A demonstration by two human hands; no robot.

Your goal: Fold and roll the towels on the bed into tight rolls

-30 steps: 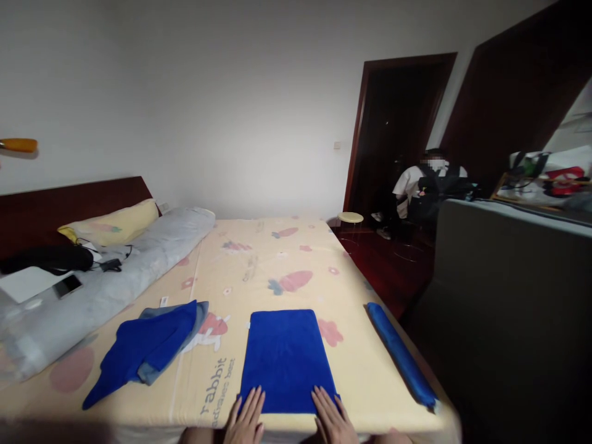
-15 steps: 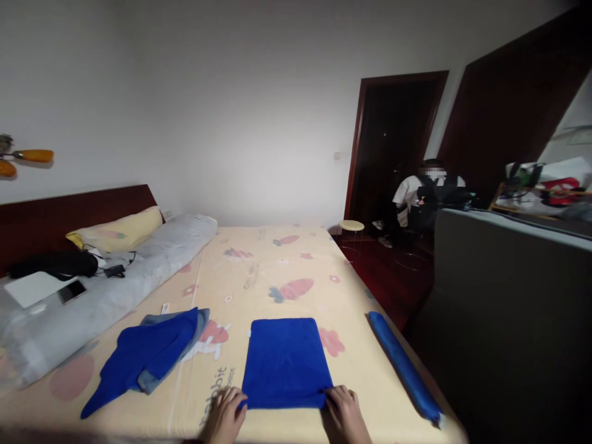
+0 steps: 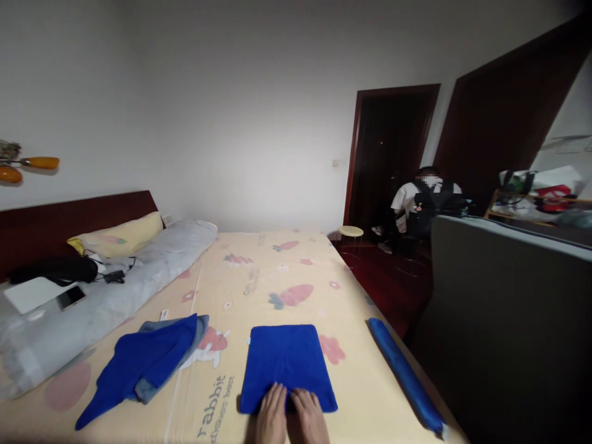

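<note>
A blue cloth point(image 3: 289, 351), folded into a near-square, lies flat on the bed in front of me. My left hand point(image 3: 272, 412) rests on the middle of its near edge, fingers stretched forward over the fabric. Close beside it, my right hand point(image 3: 309, 413) lies on the same edge with its fingers extended too. Both thumbs are largely hidden. To the left, a crumpled blue cloth point(image 3: 139, 357) with a grey-blue underside is spread loosely. A rolled blue cloth point(image 3: 407, 377) lies lengthwise along the right side of the bed.
The bed point(image 3: 259, 271) has a patterned yellow sheet. On its left are a long grey bundle point(image 3: 139, 277), a phone point(image 3: 71, 297), a black bag point(image 3: 55, 270) and a pillow point(image 3: 120, 234). A dark panel point(image 3: 509, 320) stands right; beyond are a stool point(image 3: 350, 232) and a seated person point(image 3: 423, 203).
Both hands have let go of the folded cloth's near corners and come together at the middle of its near edge. The view has tilted up slightly.
</note>
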